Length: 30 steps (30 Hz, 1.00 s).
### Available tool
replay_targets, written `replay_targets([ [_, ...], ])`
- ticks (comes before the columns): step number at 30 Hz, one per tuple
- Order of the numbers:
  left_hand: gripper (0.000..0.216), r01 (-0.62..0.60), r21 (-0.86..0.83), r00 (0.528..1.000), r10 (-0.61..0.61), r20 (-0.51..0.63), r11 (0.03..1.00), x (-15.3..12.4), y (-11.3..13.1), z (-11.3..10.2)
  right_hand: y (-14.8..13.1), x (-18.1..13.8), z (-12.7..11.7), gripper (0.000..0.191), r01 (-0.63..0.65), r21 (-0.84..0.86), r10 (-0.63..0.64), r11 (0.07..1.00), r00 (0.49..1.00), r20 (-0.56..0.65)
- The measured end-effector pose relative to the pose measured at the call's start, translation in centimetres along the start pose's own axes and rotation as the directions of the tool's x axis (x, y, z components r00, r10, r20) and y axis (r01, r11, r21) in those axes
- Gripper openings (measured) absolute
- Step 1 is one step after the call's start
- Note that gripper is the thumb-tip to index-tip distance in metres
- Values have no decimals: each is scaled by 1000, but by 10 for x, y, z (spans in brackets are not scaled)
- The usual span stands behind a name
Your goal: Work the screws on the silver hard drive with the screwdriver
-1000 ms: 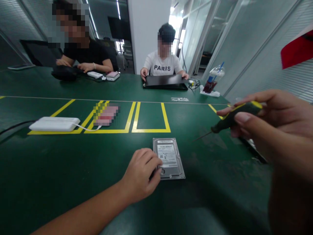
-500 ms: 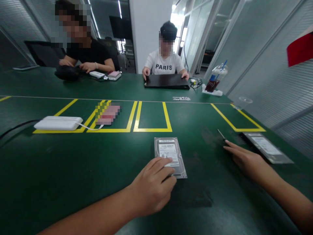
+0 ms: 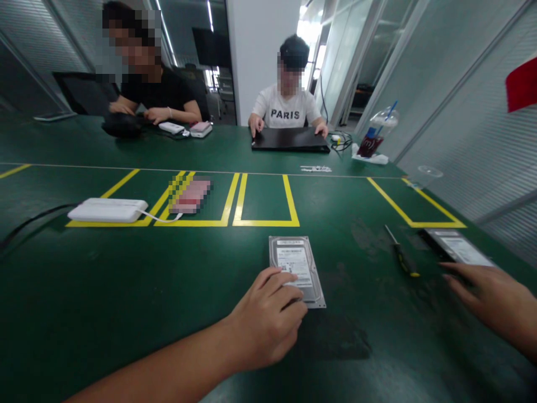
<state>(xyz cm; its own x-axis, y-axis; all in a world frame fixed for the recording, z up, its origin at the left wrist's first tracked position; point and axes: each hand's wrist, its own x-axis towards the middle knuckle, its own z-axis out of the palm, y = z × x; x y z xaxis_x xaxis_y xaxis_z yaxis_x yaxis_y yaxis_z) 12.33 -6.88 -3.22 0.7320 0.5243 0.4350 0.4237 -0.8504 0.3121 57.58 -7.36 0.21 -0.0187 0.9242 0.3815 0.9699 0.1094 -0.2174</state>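
A silver hard drive (image 3: 296, 263) lies flat on the green table (image 3: 126, 291) in front of me. My left hand (image 3: 266, 319) rests on its near end, fingers stretched over the label, holding nothing. A yellow-and-black screwdriver (image 3: 401, 258) lies on the table to the right. My right hand (image 3: 489, 299) hovers flat and open beside a second flat drive or cover (image 3: 457, 249) at the right edge, fingertips close to its near end.
Yellow tape boxes (image 3: 264, 204) mark the table. A white power bank (image 3: 108, 210) with a cable and a pink device (image 3: 191, 195) lie left. Two people sit across, one at a black laptop (image 3: 289, 140). A plastic drink cup (image 3: 377, 131) stands far right.
My right hand set the screwdriver down on the table, then moved right toward the second drive. My left hand slid from the drive's left side onto its near end.
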Motion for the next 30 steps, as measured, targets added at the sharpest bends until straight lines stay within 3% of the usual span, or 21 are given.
replay_targets([
  [2,17,8,-5,1000,-8,-8,1000,0,0,0,14,-3,-2,14,45,-238,-23,970,995,93],
  [4,17,9,-12,1000,-9,-14,1000,1,0,1,22,-4,-1,21,42,-340,-13,940,996,86],
  [12,17,11,-48,1000,-12,-22,999,1,-1,0,26,0,12,17,18,-180,-2,983,996,90],
  [16,17,16,-55,1000,-17,-18,998,1,-1,0,54,-2,20,22,71,-220,-48,973,993,107],
  [19,16,7,-61,999,-10,-35,998,1,-2,2,69,-9,27,37,62,-365,-10,929,990,143],
  [24,16,0,-77,999,-4,-52,997,0,-3,4,72,-26,27,49,62,-448,61,892,965,255],
  [30,16,3,-89,999,-8,-47,996,1,-4,3,74,-42,23,51,-10,-447,133,894,960,245],
])
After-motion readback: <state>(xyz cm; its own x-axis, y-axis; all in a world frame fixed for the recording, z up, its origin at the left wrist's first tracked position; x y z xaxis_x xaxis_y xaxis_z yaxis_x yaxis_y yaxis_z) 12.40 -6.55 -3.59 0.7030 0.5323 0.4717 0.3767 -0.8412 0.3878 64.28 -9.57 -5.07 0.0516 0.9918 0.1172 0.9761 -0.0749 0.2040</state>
